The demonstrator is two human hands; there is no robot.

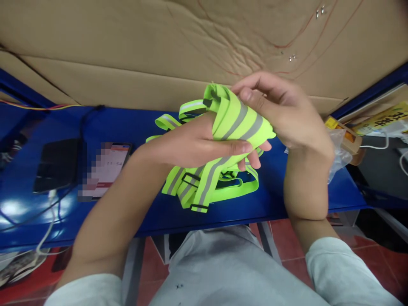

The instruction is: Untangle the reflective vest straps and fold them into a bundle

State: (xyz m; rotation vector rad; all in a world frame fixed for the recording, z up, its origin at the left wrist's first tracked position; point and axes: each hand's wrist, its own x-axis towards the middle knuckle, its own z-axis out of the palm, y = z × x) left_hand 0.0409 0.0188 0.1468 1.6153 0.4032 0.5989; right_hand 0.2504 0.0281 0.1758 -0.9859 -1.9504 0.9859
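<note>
A bundle of neon-yellow reflective straps (237,123) with grey stripes is held above the blue table. My left hand (219,144) is wrapped round the bundle, its thumb across the front and fingertips showing below. At the bundle's upper right side, my right hand (277,106) is bent with thumb and fingers close together on its edge; some of its fingers are hidden behind. Strap ends with black buckles (191,179) hang down below my left hand. More yellow straps (167,122) show behind my left wrist.
On the blue table (267,199), a lit phone (110,170) and a dark phone (57,165) with a white cable lie at left. To the right are a clear plastic bag (339,155) and a small cardboard box (346,138). A cardboard panel (111,72) stands behind.
</note>
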